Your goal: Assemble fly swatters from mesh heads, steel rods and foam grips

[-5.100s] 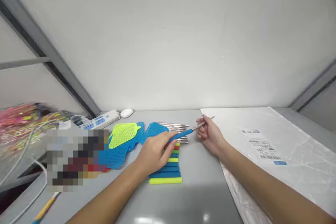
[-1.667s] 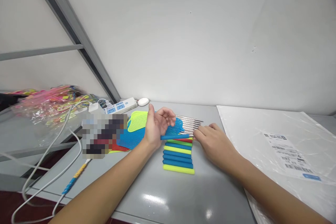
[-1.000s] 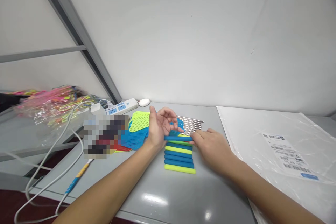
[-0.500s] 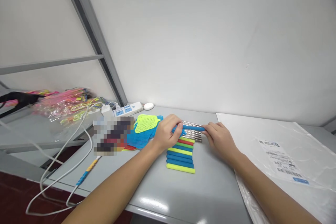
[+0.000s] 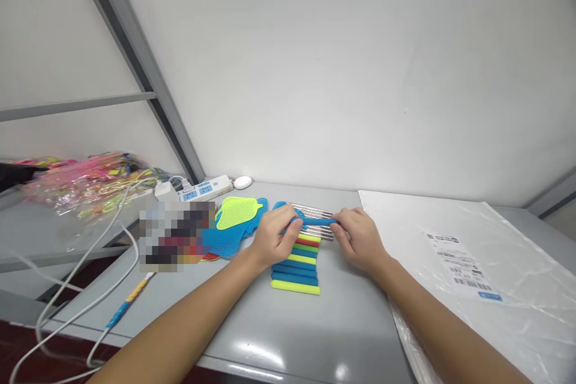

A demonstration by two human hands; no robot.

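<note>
White wall (image 5: 292, 72), gray table (image 5: 225, 318), dark-red floor (image 5: 18, 337)

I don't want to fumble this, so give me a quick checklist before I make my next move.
1. Left hand on the matte blue cylindrical tube: ok, around its left end.
2. Right hand on that tube: ok, fingers at its right end.
3. Tube's ends visible: not ok, the hands cover them.
4. Metal rod inside the tube: cannot tell.
5. Thin silver metal rods fully in view: not ok, partly hidden by the hands and tube.
6. White rectangular power strip away from both hands: ok, off to the left.
</note>
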